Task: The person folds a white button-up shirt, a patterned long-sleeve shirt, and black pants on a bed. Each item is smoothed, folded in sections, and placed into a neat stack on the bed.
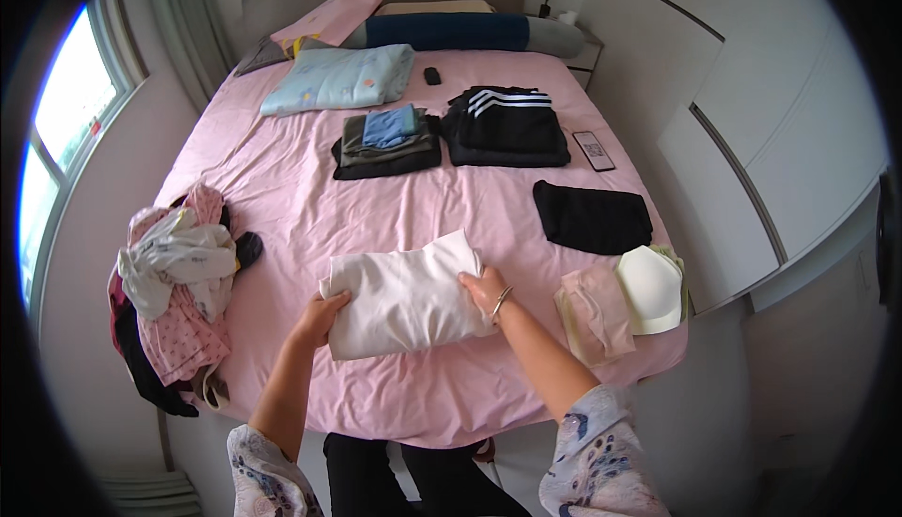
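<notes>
Left hand (325, 318) and right hand (485, 293) pinch opposite sides of a folded white cloth (404, 301) over the bed (291, 226), clothes (180, 277) heaped at left

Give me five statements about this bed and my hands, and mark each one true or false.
1. Your left hand and right hand both hold the folded white cloth. True.
2. The bracelet is on your left wrist. False: it is on the right.
3. The phone lies right of the striped black garment. True.
4. The crumpled clothes heap is on the right of the bed. False: it is on the left.
5. The small blue cloth lies under the pillows. False: it tops folded clothes.
</notes>
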`<state>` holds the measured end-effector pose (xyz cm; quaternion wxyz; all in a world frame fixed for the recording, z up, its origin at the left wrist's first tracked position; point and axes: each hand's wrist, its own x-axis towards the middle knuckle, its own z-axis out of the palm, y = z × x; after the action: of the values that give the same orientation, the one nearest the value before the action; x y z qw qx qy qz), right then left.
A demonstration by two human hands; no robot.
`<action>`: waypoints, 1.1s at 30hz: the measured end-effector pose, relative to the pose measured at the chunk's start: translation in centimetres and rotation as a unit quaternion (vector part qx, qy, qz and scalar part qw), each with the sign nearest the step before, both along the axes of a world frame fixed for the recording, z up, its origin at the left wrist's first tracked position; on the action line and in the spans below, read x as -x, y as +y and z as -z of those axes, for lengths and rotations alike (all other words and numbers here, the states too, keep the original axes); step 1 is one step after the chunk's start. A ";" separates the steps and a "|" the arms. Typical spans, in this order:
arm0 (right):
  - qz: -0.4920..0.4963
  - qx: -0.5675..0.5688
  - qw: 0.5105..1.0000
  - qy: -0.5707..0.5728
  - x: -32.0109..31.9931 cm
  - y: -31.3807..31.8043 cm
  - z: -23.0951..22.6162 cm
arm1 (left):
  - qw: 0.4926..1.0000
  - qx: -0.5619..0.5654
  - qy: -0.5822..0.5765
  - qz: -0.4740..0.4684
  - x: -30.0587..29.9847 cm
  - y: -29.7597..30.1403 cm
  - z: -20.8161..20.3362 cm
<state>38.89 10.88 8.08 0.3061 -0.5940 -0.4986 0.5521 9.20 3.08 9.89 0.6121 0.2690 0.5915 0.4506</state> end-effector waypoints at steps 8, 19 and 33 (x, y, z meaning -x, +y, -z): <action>0.063 -0.109 0.992 0.011 -17.5 8.9 -5.9 | 0.996 -0.073 -0.018 0.046 -15.7 11.5 -4.4; 0.162 -0.090 0.954 -0.238 -37.4 18.4 -5.4 | 0.968 -0.168 -0.094 0.162 -35.1 24.1 0.6; 0.123 -0.086 0.887 -0.436 -36.8 15.9 1.9 | 0.988 -0.105 -0.033 0.105 -36.8 22.3 8.4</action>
<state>75.71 26.81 6.18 0.1729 -0.8030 -0.5503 0.1501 46.04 25.37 1.44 0.6433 0.3774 0.4890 0.4524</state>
